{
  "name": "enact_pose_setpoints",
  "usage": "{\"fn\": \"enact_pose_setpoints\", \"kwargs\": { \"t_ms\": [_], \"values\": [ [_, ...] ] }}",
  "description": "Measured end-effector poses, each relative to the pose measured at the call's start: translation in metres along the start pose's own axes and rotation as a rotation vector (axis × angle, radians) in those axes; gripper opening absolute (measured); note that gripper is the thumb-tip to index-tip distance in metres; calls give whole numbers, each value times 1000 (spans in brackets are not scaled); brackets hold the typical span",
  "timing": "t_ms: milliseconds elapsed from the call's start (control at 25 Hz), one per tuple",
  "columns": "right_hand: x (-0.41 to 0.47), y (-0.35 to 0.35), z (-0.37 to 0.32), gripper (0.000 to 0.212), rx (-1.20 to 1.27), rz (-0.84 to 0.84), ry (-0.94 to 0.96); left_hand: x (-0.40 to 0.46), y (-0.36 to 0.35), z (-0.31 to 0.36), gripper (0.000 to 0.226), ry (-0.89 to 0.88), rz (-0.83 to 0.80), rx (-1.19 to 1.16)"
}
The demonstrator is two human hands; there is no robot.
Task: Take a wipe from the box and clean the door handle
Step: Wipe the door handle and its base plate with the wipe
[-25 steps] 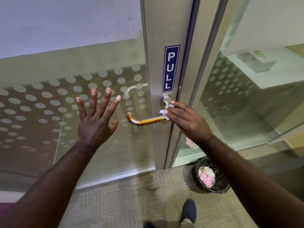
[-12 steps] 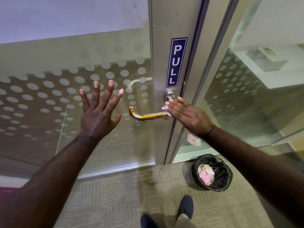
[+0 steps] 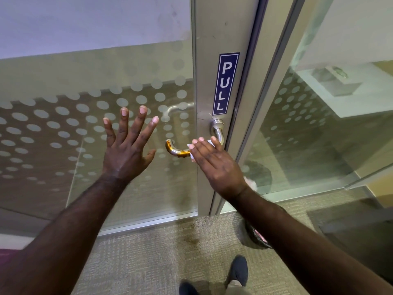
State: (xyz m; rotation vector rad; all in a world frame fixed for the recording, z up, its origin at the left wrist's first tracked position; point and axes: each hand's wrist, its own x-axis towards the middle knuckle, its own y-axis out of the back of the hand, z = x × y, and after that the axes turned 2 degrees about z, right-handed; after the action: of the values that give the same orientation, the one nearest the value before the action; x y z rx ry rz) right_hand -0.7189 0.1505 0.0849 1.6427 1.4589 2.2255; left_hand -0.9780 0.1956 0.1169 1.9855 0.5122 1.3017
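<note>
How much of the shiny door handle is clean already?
Done: a wipe is out, and the curved neck of the silver metal lever door handle near the door looks clean. In hand: the right hand presses the small white wipe on the middle of the bar. Left: orange-brown stains on the bar's hooked free end. The left hand is spread open by the dotted glass door panel, holding nothing.

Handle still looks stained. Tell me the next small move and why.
Probably slide the right hand and its wipe leftward along the door handle toward its curved tip: orange-brown stain shows there, beyond the wipe.
</note>
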Motion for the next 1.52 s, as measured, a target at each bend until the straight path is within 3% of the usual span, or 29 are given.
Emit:
{"fn": "enact_pose_setpoints", "kwargs": {
  "t_ms": [200,360,640,880,1080,1320,1520],
  "values": [
    [-3,20,19,41,12,-171,118,-1,-1,-2,125,-8,-5,1],
    [-3,28,45,40,-7,-175,195,-2,-2,-3,125,-6,-29,-9],
    [-6,25,52,41,-31,-211,75,-3,-5,-5,121,-15,-32,6],
    [11,32,7,45,-65,-220,-92,-3,-6,-4,124,-16,-47,17],
    [41,18,-46,47,-118,-220,-94,-4,-5,-4,124,-28,-41,19],
    [45,0,-68,33,-170,-141,-53,-3,-4,-6,124,-44,-38,19],
    [80,-6,-94,46,-287,-496,-250,-4,-5,-8,128,-52,-33,-5]
  ]
}}
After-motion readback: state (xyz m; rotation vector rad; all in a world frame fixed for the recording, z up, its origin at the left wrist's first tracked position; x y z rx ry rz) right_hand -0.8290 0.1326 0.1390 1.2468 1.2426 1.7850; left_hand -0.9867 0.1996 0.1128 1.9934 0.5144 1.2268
